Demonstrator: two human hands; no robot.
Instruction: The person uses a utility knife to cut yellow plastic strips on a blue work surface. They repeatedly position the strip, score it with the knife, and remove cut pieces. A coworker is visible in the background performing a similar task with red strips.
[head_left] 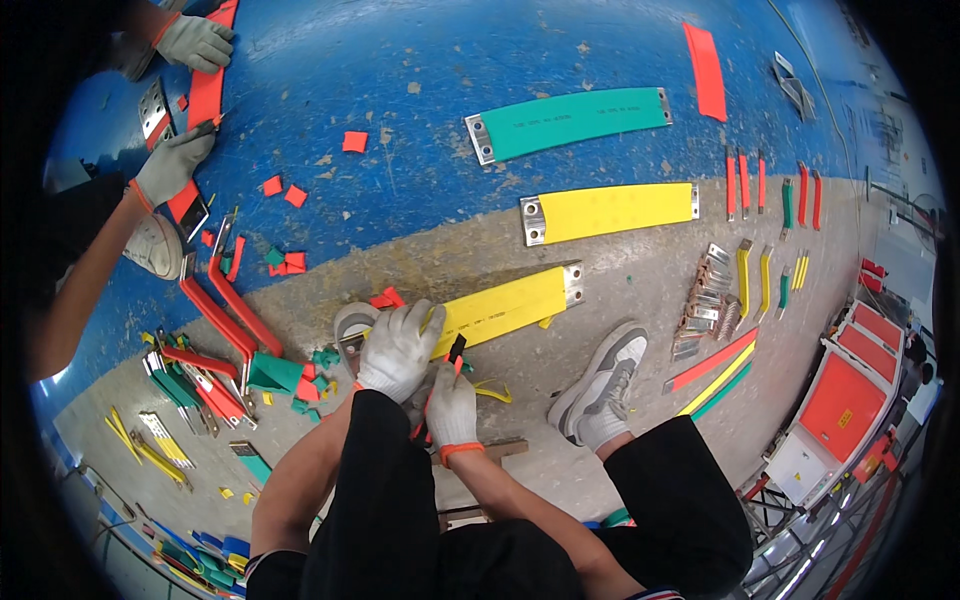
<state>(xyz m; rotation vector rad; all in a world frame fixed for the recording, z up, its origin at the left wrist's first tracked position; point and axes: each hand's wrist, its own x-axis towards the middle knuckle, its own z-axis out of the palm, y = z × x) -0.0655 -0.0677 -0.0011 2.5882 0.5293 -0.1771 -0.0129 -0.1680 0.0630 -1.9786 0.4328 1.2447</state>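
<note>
My left hand (398, 348), in a white knit glove, grips the near end of a yellow-sleeved busbar (515, 303). The busbar slants up to the right, and its bare metal far end shows holes. Close beside it, my gloved right hand (452, 408) is closed around a red-and-black utility knife (458, 352), its black end upward near the sleeve's lower edge. The knife's blade cannot be made out. A curled yellow offcut (494, 391) lies just right of my right hand. Red scraps (387, 298) are on the floor behind my left hand.
Beyond lie another yellow-sleeved busbar (615, 212) and a green one (570, 124). At left are bent red busbars (232, 302) and a green piece (275, 372). Copper-coloured parts (708, 300) sit at right. A co-worker's gloved hands (178, 165) handle a red-sleeved bar, upper left.
</note>
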